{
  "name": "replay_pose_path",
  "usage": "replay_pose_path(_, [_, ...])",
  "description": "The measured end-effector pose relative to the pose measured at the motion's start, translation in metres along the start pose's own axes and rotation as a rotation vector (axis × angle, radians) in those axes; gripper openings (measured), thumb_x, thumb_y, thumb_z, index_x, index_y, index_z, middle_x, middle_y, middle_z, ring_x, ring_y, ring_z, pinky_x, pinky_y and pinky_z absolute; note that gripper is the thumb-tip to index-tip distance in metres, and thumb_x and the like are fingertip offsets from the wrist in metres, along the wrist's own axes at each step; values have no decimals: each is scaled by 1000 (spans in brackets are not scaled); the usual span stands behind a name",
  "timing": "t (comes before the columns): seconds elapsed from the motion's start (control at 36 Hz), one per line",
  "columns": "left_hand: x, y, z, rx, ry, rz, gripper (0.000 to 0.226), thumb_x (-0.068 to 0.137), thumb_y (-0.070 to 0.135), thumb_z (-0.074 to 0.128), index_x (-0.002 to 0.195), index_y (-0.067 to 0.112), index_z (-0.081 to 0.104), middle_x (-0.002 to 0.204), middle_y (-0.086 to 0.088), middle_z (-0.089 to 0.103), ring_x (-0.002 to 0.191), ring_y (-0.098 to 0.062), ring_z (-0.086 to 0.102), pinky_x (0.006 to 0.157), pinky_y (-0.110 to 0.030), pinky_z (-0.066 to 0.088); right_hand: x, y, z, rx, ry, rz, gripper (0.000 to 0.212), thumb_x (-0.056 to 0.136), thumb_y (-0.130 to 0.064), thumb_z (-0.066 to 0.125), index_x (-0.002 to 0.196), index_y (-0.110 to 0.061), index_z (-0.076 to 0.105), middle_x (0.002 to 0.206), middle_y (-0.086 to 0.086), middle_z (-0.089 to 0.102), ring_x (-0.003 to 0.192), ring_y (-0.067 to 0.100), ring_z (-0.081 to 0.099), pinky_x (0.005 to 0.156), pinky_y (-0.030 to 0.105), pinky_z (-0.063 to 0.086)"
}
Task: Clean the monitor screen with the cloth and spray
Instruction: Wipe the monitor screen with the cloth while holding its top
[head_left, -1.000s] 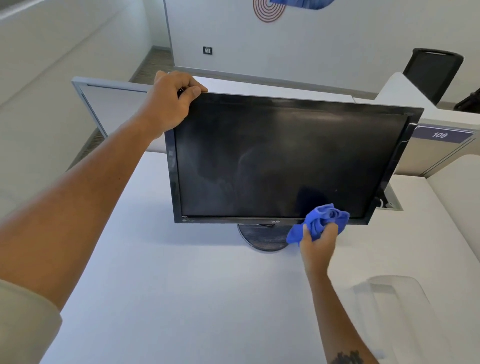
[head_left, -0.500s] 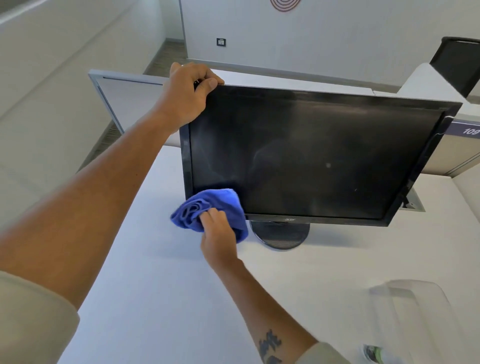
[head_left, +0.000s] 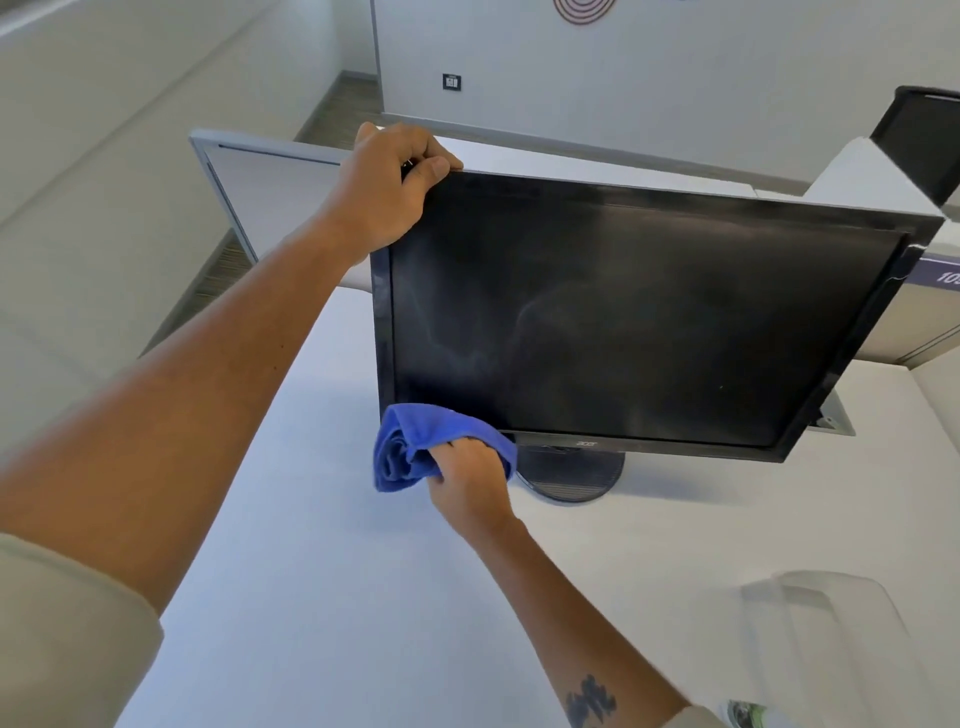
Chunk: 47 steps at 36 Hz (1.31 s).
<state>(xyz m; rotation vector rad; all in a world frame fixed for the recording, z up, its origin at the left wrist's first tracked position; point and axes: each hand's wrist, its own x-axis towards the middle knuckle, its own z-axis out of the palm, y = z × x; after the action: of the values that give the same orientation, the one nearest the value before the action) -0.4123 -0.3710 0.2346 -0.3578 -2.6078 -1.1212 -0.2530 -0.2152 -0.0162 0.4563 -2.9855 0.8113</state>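
One monitor (head_left: 639, 317) stands on a white desk (head_left: 322, 597), tilted, its dark screen streaked with faint smears. Everything else is placed from it.

At the monitor's upper left corner, the left hand (head_left: 387, 189) is clamped on the bezel: fingers curled over the top edge, thumb along the front. Its bare forearm runs down and left from the monitor to a beige sleeve (head_left: 67, 639).

At the monitor's lower left corner, the right hand (head_left: 467, 480) is closed around one bunched blue cloth (head_left: 415, 447), which touches the bottom bezel and covers that corner. The right forearm carries one dark tattoo (head_left: 589, 699).

Under the monitor's middle sits one round stand (head_left: 571, 475).

Below the monitor's right half, near the frame edge, is one blurred clear plastic thing (head_left: 826, 639); what it is cannot be told.

Behind the monitor's right end, one black chair (head_left: 919, 135) shows.
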Motion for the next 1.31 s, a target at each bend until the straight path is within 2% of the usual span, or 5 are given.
replay_pose_path(0.19, [2,1,1,-5,-1,10,27,113,24,54,125,20,79,119,10,67,121,-13,40,107,-30,36,-46,82,-42,186,301,104,25,80,11,65,91,-12,70,78,2,65,72,20,61,63,35,47])
replay_pose_path(0.39, [2,0,0,6,-2,14,28,113,23,54,125,19,79,117,13,66,121,-13,40,107,-31,36,-68,126,-65,296,511,126,41,82,8,67,115,-15,60,107,-5,54,95,21,56,79,35,50])
replay_pose_path(0.61, [3,3,1,1,0,4,27,112,23,55,122,19,79,113,16,65,120,-14,41,105,-30,36,-36,62,-30,56,284,-18,52,72,-20,67,123,-12,65,118,1,58,104,29,56,89,36,44])
replay_pose_path(1.06, [2,5,1,10,-25,2,27,114,23,54,127,19,77,132,-3,70,132,-21,46,113,-36,37,-1,-12,-4,-148,3,-67,48,99,-17,71,143,-6,56,137,14,64,123,33,60,109,43,51])
replay_pose_path(1.31, [3,1,0,18,-31,2,27,113,23,54,128,21,77,134,-6,68,137,-28,46,120,-42,37,-59,114,-72,-28,335,163,6,99,1,63,102,-2,67,93,10,63,81,24,54,73,34,49])
